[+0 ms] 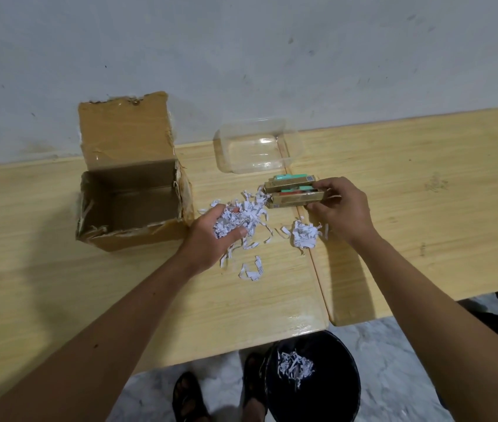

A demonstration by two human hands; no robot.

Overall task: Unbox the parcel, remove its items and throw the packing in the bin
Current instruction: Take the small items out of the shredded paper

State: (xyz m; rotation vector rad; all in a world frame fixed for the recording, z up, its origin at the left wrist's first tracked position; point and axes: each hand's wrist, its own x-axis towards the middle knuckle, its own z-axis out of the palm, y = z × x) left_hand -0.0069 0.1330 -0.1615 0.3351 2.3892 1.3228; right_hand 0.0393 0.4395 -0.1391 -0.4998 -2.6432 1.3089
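The left hand [211,236] curls around a crinkly clump of shredded paper [241,219] on the pale wood-grain table [424,193], while the right hand [340,208] grips two flat gold cartons [294,191]. One brown cardboard box [132,190] stands open at the left, one clear plastic tub [256,146] sits behind the cartons, and more shreds lie in the round black bin [311,382].

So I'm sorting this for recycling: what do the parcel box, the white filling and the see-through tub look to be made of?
Parcel box: brown cardboard, matte, with torn fibrous edges and glossy tape remnants on the flap.
White filling: shredded printed paper, thin curling strips with dark print; the left hand grips a bunch.
See-through tub: clear, glossy, thin-walled, probably plastic.
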